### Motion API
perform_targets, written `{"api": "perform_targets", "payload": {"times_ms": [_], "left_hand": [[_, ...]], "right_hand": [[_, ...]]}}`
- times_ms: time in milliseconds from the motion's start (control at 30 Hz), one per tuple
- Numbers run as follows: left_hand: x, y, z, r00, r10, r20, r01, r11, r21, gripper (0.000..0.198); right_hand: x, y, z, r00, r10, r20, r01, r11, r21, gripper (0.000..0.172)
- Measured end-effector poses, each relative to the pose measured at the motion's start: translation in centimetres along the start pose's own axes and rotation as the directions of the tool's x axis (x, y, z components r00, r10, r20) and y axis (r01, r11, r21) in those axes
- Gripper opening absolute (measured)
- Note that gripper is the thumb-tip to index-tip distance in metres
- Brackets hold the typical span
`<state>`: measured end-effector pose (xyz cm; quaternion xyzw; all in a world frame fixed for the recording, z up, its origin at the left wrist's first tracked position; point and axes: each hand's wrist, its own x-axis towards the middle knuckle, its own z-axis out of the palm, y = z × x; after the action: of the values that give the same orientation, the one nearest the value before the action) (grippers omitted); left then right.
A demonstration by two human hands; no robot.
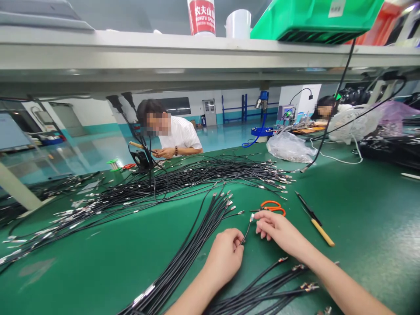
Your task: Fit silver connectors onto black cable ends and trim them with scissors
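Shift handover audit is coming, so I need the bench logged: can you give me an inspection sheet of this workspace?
Surface: green bench mat, bare between the wire piles.
Job's things: one thin black cable with a metal connector, held between both hands.
Clutter: orange-handled scissors and a wooden-handled tool right of the hands; plastic bag farther back.
Hands: left hand pinches the cable; right hand fingers its connector end.
Cables: loose bundle beside the left hand, large spread pile behind, short cables under the right forearm.
Surroundings: a person opposite, another person farther right; overhead shelf with green crate and red-labelled bottle.
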<state>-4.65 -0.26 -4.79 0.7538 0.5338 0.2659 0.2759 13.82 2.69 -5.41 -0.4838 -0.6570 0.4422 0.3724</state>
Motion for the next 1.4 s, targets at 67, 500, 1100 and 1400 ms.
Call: {"api": "perform_targets", "payload": {"times_ms": [67,500,1100,1400], "left_hand": [[0.0,0.5,0.1,1.000,0.013,-0.025,-0.016,0.991,-0.135,0.017],[-0.7,3.6,-0.3,0.981,-0.016,-0.192,-0.073,0.892,-0.447,0.021],[-0.4,3.7,-0.7,0.990,-0.136,0.047,0.124,0.635,-0.762,0.027],[-0.5,4.6,-0.9,0.990,-0.144,0.009,0.100,0.643,-0.759,0.023]], "right_hand": [[-0.2,-0.6,-0.1,0.998,-0.059,0.013,0.058,0.993,0.099,0.021],[-1.6,-3.2,-0.3,0.974,-0.219,-0.054,0.224,0.965,0.137,0.016],[-2.4,-3.6,-0.1,0.982,-0.187,0.010,0.185,0.974,0.132,0.028],[-2.8,-4.2,0.3,0.970,-0.231,-0.079,0.230,0.973,-0.022,0.029]]}}
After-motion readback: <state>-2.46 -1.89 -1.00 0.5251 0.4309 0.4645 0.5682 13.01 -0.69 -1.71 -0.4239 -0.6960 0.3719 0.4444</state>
